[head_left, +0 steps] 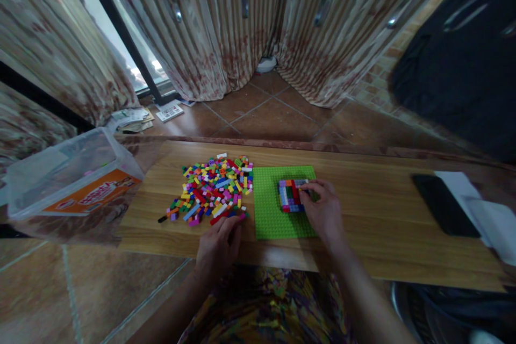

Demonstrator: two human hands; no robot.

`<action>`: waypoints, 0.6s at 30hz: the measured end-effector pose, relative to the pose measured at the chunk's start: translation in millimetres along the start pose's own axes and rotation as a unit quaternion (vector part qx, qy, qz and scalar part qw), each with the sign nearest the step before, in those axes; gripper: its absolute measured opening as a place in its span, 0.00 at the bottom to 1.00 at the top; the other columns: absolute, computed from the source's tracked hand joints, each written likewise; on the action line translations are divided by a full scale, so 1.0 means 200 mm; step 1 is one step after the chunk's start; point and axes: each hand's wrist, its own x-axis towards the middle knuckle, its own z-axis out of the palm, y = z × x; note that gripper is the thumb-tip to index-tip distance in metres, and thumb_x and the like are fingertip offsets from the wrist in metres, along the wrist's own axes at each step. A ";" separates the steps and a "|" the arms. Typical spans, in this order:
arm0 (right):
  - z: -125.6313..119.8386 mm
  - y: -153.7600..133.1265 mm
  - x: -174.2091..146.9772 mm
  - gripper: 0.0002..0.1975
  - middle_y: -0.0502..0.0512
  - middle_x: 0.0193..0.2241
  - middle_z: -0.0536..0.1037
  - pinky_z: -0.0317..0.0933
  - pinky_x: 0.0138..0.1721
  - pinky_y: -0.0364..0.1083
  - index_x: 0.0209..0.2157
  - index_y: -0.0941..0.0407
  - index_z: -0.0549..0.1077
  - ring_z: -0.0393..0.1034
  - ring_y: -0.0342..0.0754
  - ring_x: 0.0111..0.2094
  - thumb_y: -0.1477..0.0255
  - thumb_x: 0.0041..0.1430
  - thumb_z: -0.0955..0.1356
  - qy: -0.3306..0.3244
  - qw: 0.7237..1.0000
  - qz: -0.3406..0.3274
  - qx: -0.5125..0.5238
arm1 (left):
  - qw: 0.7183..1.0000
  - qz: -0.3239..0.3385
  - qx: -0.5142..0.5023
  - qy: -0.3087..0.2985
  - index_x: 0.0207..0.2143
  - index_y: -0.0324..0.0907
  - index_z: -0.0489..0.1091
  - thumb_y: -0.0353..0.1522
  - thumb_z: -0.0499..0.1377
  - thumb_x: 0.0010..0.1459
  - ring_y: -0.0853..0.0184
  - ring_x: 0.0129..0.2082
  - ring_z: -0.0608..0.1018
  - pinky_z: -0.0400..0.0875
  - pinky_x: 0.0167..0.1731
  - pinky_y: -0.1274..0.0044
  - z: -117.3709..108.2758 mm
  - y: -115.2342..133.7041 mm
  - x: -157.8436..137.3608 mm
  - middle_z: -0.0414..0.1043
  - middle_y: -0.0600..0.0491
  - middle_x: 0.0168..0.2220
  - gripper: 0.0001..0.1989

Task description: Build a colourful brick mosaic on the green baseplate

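A small walled block of colored toy bricks (285, 204), with a red strip across it, sits on the green studded baseplate (266, 226). My right hand (324, 209) reaches over its right side, thumb and fingers pinched on a small brick at the top; the fingers mostly cover that brick. My left hand (220, 242) rests at the near edge of a heap of loose toy bricks (217, 185), left of the baseplate. Its fingers are curled together beside a red brick (219, 219) and a magenta brick (242, 216); what lies under the fingertips is hidden.
A wooden bench top (374, 215) carries everything. At its left end stands a clear plastic tub (64, 177) with an orange label. A black flat device (443, 204) and white paper (459, 185) lie at the right end. Striped curtains (226, 37) hang beyond.
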 end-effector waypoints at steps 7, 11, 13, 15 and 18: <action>0.01 0.01 0.00 0.10 0.56 0.34 0.75 0.64 0.41 0.51 0.29 0.56 0.78 0.69 0.50 0.37 0.65 0.51 0.68 -0.001 0.996 0.074 0.049 | 1.000 -0.007 -0.007 -0.003 0.47 0.44 0.71 0.31 0.54 0.64 0.68 0.35 0.80 0.74 0.36 0.78 0.00 0.01 0.00 0.78 0.51 0.37 0.11; 0.02 0.03 0.00 0.09 0.56 0.34 0.75 0.64 0.41 0.52 0.30 0.55 0.78 0.69 0.50 0.36 0.66 0.50 0.68 0.005 0.994 0.087 0.067 | 1.000 -0.005 -0.003 0.003 0.47 0.45 0.71 0.30 0.54 0.64 0.68 0.34 0.80 0.74 0.35 0.78 0.00 0.00 0.00 0.78 0.52 0.37 0.11; 0.03 0.04 0.00 0.09 0.55 0.34 0.75 0.64 0.41 0.51 0.30 0.56 0.78 0.69 0.50 0.36 0.66 0.49 0.69 0.010 0.993 0.094 0.075 | 1.000 -0.006 0.001 0.002 0.47 0.45 0.71 0.30 0.55 0.63 0.68 0.34 0.80 0.74 0.34 0.78 0.00 0.00 0.00 0.78 0.52 0.37 0.11; 0.04 0.05 0.00 0.09 0.55 0.33 0.75 0.64 0.40 0.51 0.30 0.56 0.78 0.69 0.49 0.35 0.66 0.48 0.69 0.012 0.990 0.110 0.084 | 1.000 -0.005 0.001 0.003 0.47 0.44 0.71 0.30 0.55 0.63 0.68 0.35 0.80 0.74 0.35 0.78 0.01 0.00 0.00 0.77 0.52 0.38 0.11; 0.06 0.07 -0.01 0.11 0.54 0.32 0.75 0.64 0.37 0.49 0.30 0.57 0.78 0.69 0.47 0.31 0.65 0.47 0.69 0.009 0.985 0.139 0.101 | 1.000 -0.001 -0.004 0.005 0.47 0.44 0.71 0.30 0.55 0.63 0.68 0.35 0.80 0.74 0.36 0.78 0.01 0.00 0.00 0.77 0.52 0.38 0.11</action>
